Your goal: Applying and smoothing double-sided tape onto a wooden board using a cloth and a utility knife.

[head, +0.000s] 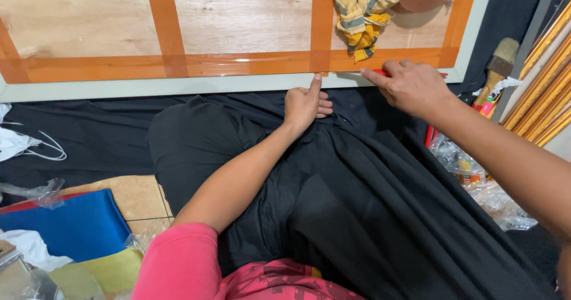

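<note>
Black cloth covers the floor below a taped plywood panel. On the panel's lower orange tape strip, the left hand presses one forefinger, other fingers curled; the right hand pinches a red cutter just beside. Best to keep the tape held flat there.

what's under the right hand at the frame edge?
A thin red tool shows beside the right hand, lying along the pale frame next to the orange tape. Its middle is hidden by the hand, so its kind can't be told.
</note>
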